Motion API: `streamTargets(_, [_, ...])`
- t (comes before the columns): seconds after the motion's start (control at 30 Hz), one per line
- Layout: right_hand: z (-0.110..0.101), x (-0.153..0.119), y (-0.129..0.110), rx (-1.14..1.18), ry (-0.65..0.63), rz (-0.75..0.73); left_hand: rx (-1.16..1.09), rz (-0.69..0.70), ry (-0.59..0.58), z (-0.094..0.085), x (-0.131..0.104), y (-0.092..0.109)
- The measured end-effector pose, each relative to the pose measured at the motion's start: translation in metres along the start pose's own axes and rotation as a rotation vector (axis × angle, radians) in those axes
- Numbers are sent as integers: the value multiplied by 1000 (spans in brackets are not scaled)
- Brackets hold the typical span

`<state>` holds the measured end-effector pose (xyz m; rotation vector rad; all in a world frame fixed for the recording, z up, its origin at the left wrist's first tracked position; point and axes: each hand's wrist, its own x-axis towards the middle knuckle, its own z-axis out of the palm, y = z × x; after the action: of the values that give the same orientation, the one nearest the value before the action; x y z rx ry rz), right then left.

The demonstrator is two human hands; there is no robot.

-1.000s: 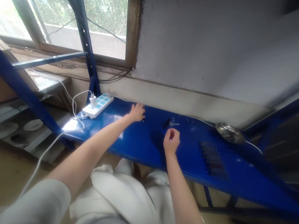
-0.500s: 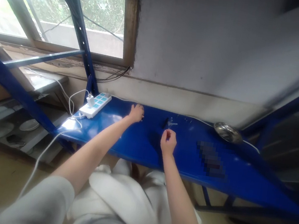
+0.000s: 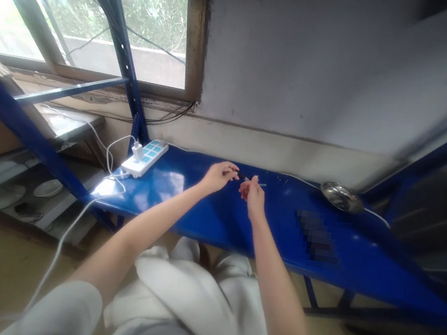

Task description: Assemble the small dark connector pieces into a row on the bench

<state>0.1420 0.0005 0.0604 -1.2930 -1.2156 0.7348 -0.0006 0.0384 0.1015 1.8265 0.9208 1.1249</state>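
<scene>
Over the middle of the blue table (image 3: 208,215), my left hand (image 3: 221,176) pinches one end of a small dark, thin object (image 3: 240,175). Close beside it on the right, my right hand (image 3: 253,194) has its fingers curled near the object's other end. A short clear, pale piece (image 3: 262,184) sticks out past the right fingers; whether it is part of the dark object is too small to tell. Several tiny bits (image 3: 282,179) lie on the table by the wall.
A white power strip (image 3: 144,160) with a plugged-in charger sits at the table's left end, its cable hanging over the edge. A round metal dish (image 3: 340,197) stands at the back right. A blurred dark object (image 3: 317,237) lies on the right. Blue posts flank the table.
My left hand has moved right from the table surface and now pinches the dark object. My right hand has risen slightly and turned towards it.
</scene>
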Motion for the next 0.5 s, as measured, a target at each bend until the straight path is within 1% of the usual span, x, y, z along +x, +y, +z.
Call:
streamTargets(0.1, [1,4,-15,43,-64,56,-36,-1,2,-1,-8,5])
streamTargets(0.27, [1,2,-34,189,-59,37,17,39,-12,-4,-15,10])
streamTargets(0.37, [1,0,-40,174,-47,-8,58,67,-10,-3,-18,10])
streamTargets(0.5, [1,0,-43,96,-42,-50,127,80,3,-3,-22,12])
